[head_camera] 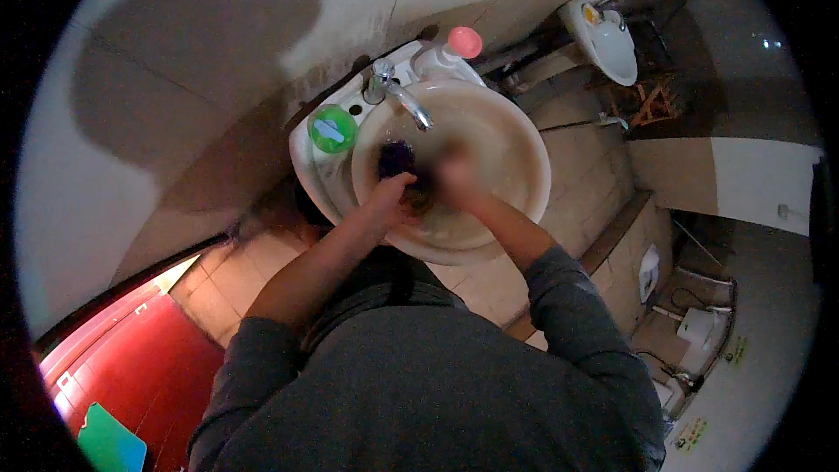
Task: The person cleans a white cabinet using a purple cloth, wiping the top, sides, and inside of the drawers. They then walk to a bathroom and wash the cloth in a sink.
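Note:
Both hands are inside a round white washbasin (pixel 539 164) with cloudy, brownish water in it. A dark purple-black item (pixel 396 158), perhaps cloth, is in the left part of the bowl. My left hand (pixel 395 200) grips its near end, thumb on top. To the right, my right hand (pixel 457 170) is blurred beside the dark item. Its fingers cannot be made out, nor whether it holds anything. Over the bowl, between and beyond the hands, extends a chrome tap (pixel 411 107); I cannot tell if water runs from it.
On the basin's left ledge sits a green round dish (pixel 333 129) with a pale bar-shaped thing on it. A pink cup-like item (pixel 465 42) stands at the back right. A second washbasin (pixel 606 42) is farther right. A red door or panel (pixel 151 354) is at lower left.

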Demonstrator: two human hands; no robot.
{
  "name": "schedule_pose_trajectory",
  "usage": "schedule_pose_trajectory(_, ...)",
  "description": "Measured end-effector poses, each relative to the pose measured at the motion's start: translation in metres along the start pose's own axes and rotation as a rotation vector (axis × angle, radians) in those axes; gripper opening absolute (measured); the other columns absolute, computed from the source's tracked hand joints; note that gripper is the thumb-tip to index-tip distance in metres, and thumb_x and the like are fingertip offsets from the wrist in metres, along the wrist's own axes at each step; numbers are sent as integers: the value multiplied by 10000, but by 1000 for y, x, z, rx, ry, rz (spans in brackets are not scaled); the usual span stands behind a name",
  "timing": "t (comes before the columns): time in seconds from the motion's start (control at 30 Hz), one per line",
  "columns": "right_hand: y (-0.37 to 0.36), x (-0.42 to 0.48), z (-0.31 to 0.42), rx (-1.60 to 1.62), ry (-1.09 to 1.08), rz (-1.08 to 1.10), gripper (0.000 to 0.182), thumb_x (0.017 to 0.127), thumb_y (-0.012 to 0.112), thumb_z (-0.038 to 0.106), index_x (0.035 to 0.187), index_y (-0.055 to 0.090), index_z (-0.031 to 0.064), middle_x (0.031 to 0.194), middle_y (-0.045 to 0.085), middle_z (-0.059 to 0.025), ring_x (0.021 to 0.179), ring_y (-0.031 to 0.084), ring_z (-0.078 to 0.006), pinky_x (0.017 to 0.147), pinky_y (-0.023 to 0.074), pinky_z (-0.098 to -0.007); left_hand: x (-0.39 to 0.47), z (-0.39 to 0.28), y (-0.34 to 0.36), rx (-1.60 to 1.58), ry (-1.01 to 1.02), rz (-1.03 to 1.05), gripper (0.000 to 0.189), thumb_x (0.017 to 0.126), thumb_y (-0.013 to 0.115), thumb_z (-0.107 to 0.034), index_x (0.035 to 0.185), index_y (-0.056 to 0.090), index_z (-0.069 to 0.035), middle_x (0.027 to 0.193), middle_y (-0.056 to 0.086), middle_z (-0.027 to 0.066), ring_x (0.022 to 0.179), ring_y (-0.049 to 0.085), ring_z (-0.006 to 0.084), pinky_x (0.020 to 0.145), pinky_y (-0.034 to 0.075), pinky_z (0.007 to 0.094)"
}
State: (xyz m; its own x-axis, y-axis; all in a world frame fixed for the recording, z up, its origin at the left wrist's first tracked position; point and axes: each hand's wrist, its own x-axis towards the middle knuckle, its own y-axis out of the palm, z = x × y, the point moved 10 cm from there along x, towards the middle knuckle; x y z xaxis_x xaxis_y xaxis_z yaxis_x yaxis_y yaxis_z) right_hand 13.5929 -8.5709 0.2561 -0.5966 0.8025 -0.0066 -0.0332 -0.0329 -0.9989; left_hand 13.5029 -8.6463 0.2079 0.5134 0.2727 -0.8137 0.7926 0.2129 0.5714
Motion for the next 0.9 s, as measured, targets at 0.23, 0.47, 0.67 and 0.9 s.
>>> schedule_pose_trajectory(0.23,-126,5,43,344,157,-18,342,669,609,40,1002,555,99,935,539,-76,950,539,-278,838,445,-430,-19,-32,50,118,358,330,580,846,487,-473,1315,383,-147,1302,416,165,1106,483,359,877,378,603)
schedule_pose_trajectory(0.47,-216,-12,89,830,234,-121,424,632,621,-41,1027,542,90,999,547,-81,981,541,-270,827,460,-354,-29,-49,98,-258,248,904,426,874,484,-414,1115,567,-72,1047,617,95,963,593,235,824,495,404)
schedule_pose_trajectory(0.67,-188,-69,16,1752,653,-518,493,725,632,15,1189,492,108,1156,527,-44,1045,524,-195,896,423,-337,-62,-36,103,-188,272,587,276,898,489,-271,1086,569,-85,1061,610,57,948,598,194,820,498,385)
schedule_pose_trajectory(0.9,-125,-77,-23,1803,900,-752,358,858,544,179,1188,508,46,1102,567,-68,996,547,-178,843,450,-304,-85,-20,125,99,51,629,344,877,572,-266,1157,509,-76,1120,577,95,984,581,232,836,504,462)
